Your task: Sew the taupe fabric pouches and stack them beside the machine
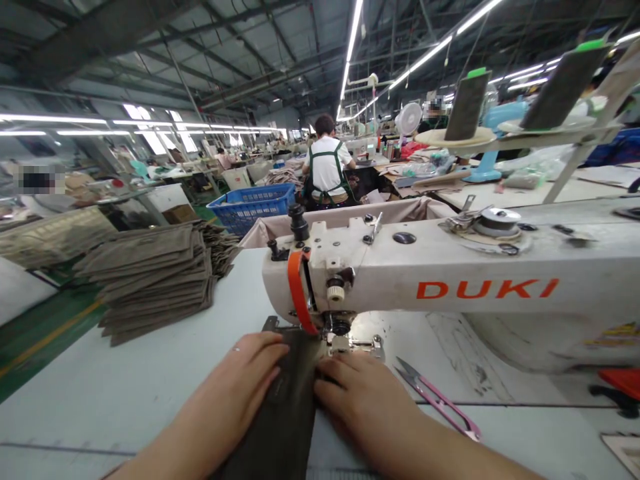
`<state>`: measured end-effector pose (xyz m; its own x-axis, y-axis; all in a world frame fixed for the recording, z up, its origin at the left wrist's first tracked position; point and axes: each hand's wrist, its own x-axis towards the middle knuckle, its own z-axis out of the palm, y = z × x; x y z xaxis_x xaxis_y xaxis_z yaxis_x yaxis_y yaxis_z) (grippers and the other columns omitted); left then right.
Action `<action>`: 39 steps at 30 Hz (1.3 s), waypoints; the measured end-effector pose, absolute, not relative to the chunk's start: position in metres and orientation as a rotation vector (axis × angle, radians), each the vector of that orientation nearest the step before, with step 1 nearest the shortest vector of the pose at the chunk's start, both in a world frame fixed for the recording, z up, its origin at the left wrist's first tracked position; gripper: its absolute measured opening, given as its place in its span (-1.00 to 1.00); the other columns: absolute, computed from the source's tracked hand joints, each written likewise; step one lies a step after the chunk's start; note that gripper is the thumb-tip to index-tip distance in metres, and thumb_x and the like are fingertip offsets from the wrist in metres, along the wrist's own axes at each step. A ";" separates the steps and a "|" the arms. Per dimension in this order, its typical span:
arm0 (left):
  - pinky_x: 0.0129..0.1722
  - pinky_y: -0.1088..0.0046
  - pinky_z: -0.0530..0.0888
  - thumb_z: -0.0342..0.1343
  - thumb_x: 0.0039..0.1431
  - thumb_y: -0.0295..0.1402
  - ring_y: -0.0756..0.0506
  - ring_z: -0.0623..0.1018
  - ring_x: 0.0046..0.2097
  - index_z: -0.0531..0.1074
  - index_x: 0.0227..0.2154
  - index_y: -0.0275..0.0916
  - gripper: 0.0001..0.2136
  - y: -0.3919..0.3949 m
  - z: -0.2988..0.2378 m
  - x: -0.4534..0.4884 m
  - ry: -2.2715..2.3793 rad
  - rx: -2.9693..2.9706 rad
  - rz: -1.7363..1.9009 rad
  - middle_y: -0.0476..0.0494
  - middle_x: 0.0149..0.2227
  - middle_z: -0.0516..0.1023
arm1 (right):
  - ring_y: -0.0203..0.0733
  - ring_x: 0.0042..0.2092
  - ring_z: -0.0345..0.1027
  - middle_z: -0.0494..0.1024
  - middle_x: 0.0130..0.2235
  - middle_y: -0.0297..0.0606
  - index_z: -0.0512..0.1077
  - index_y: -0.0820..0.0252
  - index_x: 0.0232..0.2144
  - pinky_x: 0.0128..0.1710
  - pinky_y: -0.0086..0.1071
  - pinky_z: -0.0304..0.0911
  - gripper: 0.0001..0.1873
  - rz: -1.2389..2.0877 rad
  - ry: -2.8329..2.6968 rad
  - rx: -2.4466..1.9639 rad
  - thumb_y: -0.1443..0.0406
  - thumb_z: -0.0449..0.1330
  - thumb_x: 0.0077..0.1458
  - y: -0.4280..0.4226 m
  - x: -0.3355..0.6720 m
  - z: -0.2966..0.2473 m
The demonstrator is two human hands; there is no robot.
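Observation:
A dark grey-brown fabric piece [280, 413] runs from the bottom of the view up to the needle area of a white sewing machine [380, 260]. My left hand [247, 377] lies on the fabric's left side, its fingers stretched out over the cloth. Close to the presser foot [340, 345], my right hand [360, 393] has its fingers bent and pressed together on the fabric's right edge. The fingertips of my right hand are partly hidden. Pink-handled thread snips [440, 400] lie on the table to the right of my right hand.
A tall stack of dark fabric pieces [155, 280] sits on the table's left. Behind the machine is a cloth-lined bin [390, 212]; a blue basket [255, 207] stands farther left. Thread cones [467, 107] rise at the right. A person [327, 167] works ahead, back turned.

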<state>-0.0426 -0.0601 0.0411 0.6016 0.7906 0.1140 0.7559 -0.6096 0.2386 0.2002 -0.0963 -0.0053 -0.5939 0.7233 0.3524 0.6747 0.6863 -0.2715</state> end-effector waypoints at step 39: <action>0.11 0.22 0.42 0.07 0.24 -0.54 -0.18 0.52 0.00 0.42 -0.10 -0.29 -0.81 -0.037 0.051 0.007 0.402 3.074 -0.138 -0.20 -0.08 0.55 | -0.14 -0.21 0.37 0.57 -0.16 -0.34 0.46 0.17 -0.25 -0.25 -0.23 0.27 -0.81 -0.041 -2.427 -1.017 0.21 0.29 0.11 -0.097 0.204 -0.022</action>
<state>0.0073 -0.0370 0.0513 0.9625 0.2550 -0.0928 0.2584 -0.9657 0.0268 0.2042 -0.0973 -0.0219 -0.5932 0.6595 0.4616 0.6749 0.7200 -0.1614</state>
